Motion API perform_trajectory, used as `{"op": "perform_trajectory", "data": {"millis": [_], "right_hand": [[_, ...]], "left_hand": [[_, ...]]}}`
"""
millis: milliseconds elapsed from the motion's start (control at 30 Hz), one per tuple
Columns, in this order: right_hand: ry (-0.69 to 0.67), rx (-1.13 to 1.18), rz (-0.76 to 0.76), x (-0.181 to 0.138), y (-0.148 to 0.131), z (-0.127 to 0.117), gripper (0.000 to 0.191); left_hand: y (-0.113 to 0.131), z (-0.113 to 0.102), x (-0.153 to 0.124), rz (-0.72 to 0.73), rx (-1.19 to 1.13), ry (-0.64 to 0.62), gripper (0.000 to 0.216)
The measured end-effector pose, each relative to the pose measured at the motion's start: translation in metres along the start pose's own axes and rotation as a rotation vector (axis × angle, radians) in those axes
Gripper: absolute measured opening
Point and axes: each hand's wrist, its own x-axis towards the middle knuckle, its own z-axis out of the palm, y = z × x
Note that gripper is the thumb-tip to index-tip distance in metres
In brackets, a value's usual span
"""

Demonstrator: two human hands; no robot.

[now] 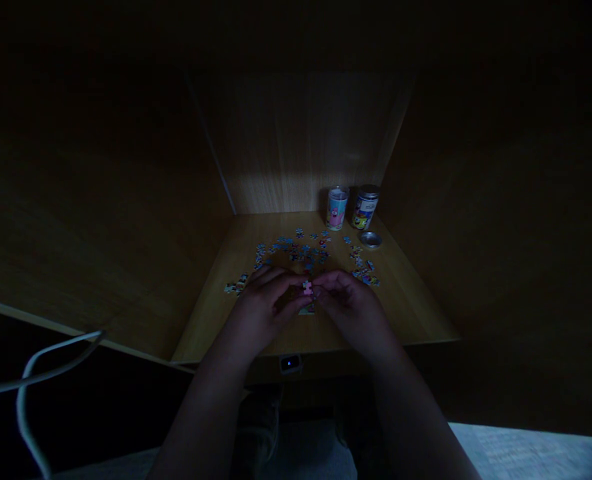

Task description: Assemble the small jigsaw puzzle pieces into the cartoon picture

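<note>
Pink puzzle piece (307, 287) at frame centre, pinched between curled fingertips of left hand (261, 303) and right hand (349, 301), just above wooden desk (416, 313). Scattered pieces (296, 251) behind; two tins (337, 208) and lid (371, 239) toward upper right.

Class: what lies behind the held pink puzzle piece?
Scattered pieces, a pink can, a blue can, a lid. The left hand and right hand, pinching the pink piece, hide the desk beneath.

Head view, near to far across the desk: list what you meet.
Small blue-lit device → left hand and right hand, pinching a pink puzzle piece → scattered puzzle pieces → pink can and dark can at the back.
</note>
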Motion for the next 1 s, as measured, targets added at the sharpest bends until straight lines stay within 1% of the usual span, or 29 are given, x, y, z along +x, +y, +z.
{"op": "perform_trajectory", "data": {"millis": [167,333,433,500,600,733,867,1000], "right_hand": [[-0.020,0.010,0.005,0.000,0.003,-0.001,0.012],[0.056,-0.016,-0.002,0.001,0.003,0.000,0.016],[0.096,-0.018,0.006,0.001,0.004,-0.001,0.019],[0.124,-0.060,0.005,0.001,0.006,-0.001,0.021],[0.161,-0.149,-0.012,0.001,0.007,-0.003,0.022],[0.172,-0.252,-0.002,0.002,0.005,-0.004,0.021],[0.162,-0.353,-0.002,0.005,0.001,-0.003,0.015],[0.120,-0.413,-0.010,0.009,0.000,-0.003,0.021]], "left_hand": [[0.001,0.002,0.000,0.005,-0.001,-0.023,0.027],[0.002,0.002,0.000,-0.040,-0.006,-0.018,0.031],[-0.001,0.001,0.000,-0.074,0.015,-0.017,0.022],[-0.005,0.000,-0.001,-0.088,0.037,-0.026,0.018],[-0.008,-0.002,-0.002,-0.100,0.049,-0.041,0.023],[-0.008,-0.005,-0.002,-0.092,0.041,-0.059,0.029],[-0.005,-0.006,-0.003,-0.060,-0.014,-0.101,0.034],[0.000,-0.005,-0.004,-0.003,-0.047,-0.149,0.038]]}}
